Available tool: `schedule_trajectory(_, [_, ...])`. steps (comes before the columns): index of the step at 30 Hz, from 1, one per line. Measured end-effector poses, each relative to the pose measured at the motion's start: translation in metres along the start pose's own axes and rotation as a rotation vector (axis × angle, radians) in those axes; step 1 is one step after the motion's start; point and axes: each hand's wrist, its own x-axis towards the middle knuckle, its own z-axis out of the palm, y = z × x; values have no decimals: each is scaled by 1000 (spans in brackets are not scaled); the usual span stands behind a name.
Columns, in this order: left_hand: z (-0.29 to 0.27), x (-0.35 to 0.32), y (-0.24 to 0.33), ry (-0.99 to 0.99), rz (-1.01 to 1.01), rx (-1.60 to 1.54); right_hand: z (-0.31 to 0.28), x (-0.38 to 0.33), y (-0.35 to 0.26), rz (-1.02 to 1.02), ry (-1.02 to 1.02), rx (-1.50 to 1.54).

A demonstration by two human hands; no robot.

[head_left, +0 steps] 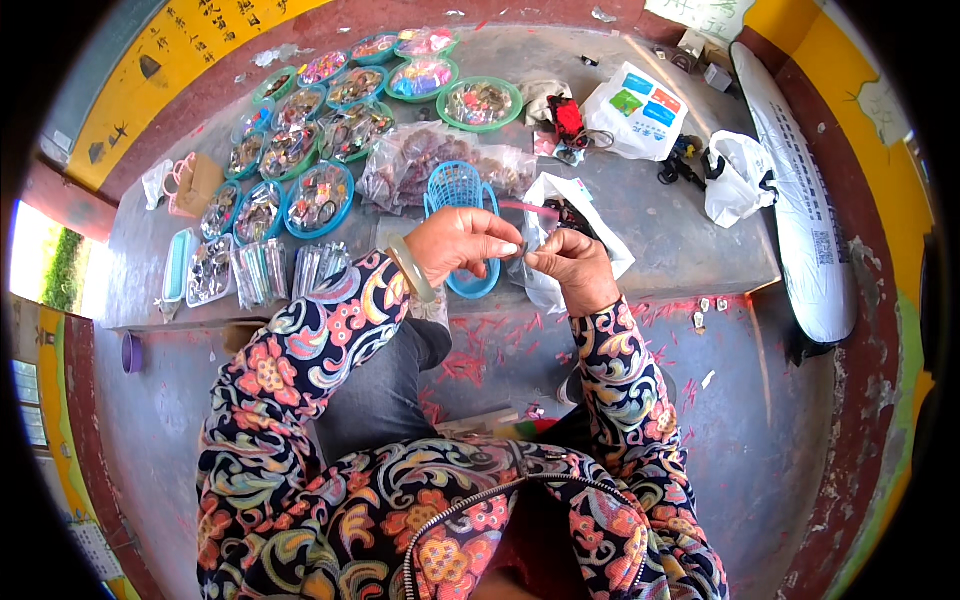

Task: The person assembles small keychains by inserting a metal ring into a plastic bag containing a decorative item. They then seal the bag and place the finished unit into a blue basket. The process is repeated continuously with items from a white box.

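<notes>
Work on the small dark piece [521, 253] looks unfinished: it sits at the clock's centre, pinched between the nearly closed thumb and fingers of the left hand [460, 245] and right hand [575, 270]. The open white bag [607, 228] at two o'clock holds dark items, perhaps more to handle; whether the filled bowls [322, 233] between nine and eleven o'clock are finished, I cannot tell. Fingertips cover most of the piece, the left hand partly hides the blue basket [455, 182], and the bag's contents blur together.
</notes>
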Motion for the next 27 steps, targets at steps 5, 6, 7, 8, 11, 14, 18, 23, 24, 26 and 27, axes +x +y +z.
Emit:
schedule_trajectory(5, [6,-3,8,57,2,-134,1,1,2,32,-50,-108])
schedule_trajectory(6, [7,-3,9,74,-7,-159,2,0,1,32,-63,-131])
schedule_trajectory(7, [6,-4,10,65,-13,-149,2,0,1,30,-77,-152])
schedule_trajectory(8, [5,-4,11,55,-19,-140,3,0,1,29,-84,-163])
schedule_trajectory(11, [3,-3,10,36,-18,-117,4,0,2,28,-100,-190])
schedule_trajectory(14, [1,-2,7,24,-20,-113,4,0,2,32,-108,-203])
schedule_trajectory(18, [-3,-3,8,-24,-23,-128,6,0,2,38,-114,-207])
schedule_trajectory(23, [-4,-3,7,0,15,-180,5,0,1,47,-113,-189])
schedule_trajectory(24, [-6,-2,7,0,29,-189,4,0,2,45,-110,-197])
schedule_trajectory(26, [-11,1,1,-4,85,-204,4,1,2,30,-105,-221])
schedule_trajectory(27, [-12,2,-1,-6,113,-212,4,1,1,18,-101,-235])
